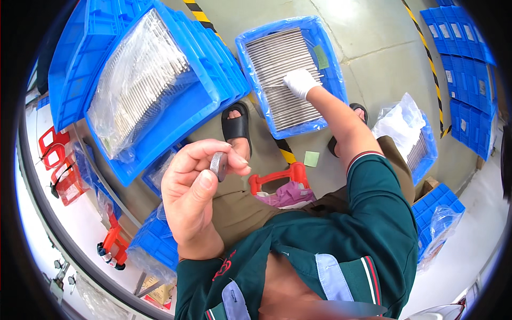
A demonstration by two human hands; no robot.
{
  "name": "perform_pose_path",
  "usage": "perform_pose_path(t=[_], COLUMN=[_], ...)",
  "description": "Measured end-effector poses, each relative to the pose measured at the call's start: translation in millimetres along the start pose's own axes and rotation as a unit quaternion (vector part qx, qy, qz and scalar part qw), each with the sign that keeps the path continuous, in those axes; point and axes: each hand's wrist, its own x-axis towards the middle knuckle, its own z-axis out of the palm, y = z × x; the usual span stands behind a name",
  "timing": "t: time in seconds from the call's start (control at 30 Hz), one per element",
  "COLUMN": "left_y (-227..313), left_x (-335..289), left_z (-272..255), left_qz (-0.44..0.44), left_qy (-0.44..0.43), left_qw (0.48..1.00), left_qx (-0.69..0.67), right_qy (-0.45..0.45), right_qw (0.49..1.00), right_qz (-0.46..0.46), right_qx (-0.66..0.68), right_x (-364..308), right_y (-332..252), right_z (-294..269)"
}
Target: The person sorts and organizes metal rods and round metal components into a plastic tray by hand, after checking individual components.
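My left hand [194, 186] is bare and raised in front of my body. Its thumb and fingers pinch a small grey metal disc with a knurled rim [217, 166], which stands on edge between them. In a white glove, my right hand [301, 84] reaches down into a blue crate [333, 64] lined with clear plastic. Rows of thin metal rods [280, 50] lie side by side in that crate. The gloved fingers are curled down onto one metal rod in the upper layer; their tips are partly hidden. A green card [321, 56] lies at the crate's right side.
Stacked blue crates [197, 106] stand at the left, the top one holding bagged metal rods [144, 74]. At the right sits another rod crate [426, 154] with white plastic [400, 128] over it. A red stool [277, 176] is between my legs. More blue crates [464, 80] line the far right.
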Motion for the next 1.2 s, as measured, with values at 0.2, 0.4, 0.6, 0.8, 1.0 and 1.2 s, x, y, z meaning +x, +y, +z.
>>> perform_pose_path(t=[0.2,0.4,0.6,0.8,1.0,1.2], left_y=[2,2,3,3,3,2], left_x=[-1,0,2,-1,-3,1], left_z=[-2,-1,-1,-3,-2,5], left_qz=[0.004,-0.002,-0.003,0.001,-0.006,-0.006], left_qy=[0.007,0.014,0.005,0.016,0.001,-0.016], left_qw=[1.000,1.000,1.000,1.000,1.000,1.000], left_qx=[0.001,0.003,0.008,0.010,0.003,-0.004], right_qy=[-0.007,0.007,0.109,0.251,0.120,0.103], right_qw=[0.998,0.998,0.994,0.937,0.788,0.736], right_qz=[-0.007,-0.001,0.001,0.226,0.435,0.418], right_qx=[-0.055,-0.070,-0.004,0.089,0.419,0.522], right_x=[34,47,31,14,-13,-13], right_y=[18,10,-7,14,93,111], right_z=[-22,-3,6,7,45,90])
